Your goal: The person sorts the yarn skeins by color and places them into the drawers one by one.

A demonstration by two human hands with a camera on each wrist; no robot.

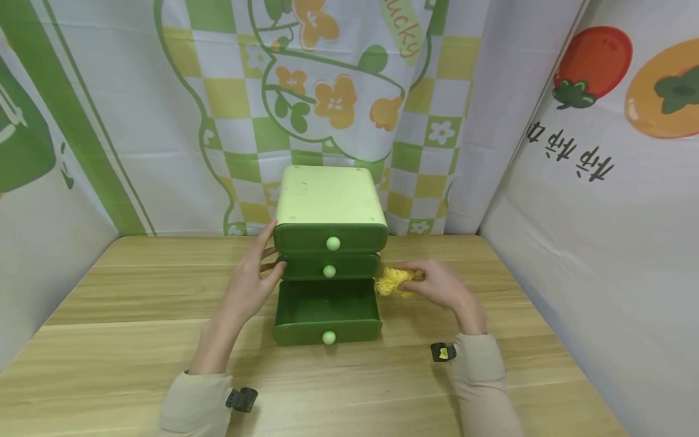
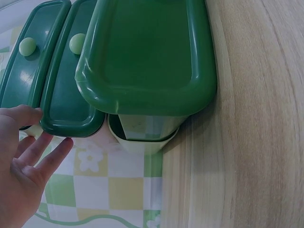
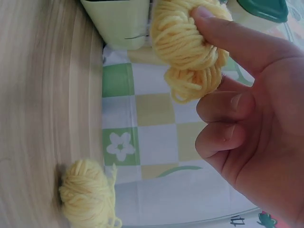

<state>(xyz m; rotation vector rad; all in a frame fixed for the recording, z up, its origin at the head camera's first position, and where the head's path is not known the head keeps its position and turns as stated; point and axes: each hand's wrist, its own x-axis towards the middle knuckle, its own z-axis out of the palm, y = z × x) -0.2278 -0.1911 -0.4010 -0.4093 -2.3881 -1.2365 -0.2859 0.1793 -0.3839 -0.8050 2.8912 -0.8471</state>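
A small green cabinet [image 1: 327, 200] with three drawers stands at the back of the wooden table [image 1: 136, 340]. Its bottom drawer [image 1: 326, 312] is pulled out and looks empty; the upper two are closed. My left hand [image 1: 256, 276] rests with straight fingers against the cabinet's left side, the thumb [image 2: 21, 116] touching the corner of a closed drawer [image 2: 66, 95]. Just right of the open drawer, my right hand [image 1: 437, 285] pinches a small bundle of yellow yarn [image 1: 390, 280] between thumb and forefinger, above the table. In the right wrist view the held yarn [image 3: 183, 52] hangs near the cabinet's wall [image 3: 118, 19].
A second yellow yarn bundle [image 3: 88, 197] lies on the table by the backdrop, seen only in the right wrist view. Printed cloth walls [image 1: 573, 212] close in the table at the back and on both sides. Bare tabletop stretches in front of the cabinet.
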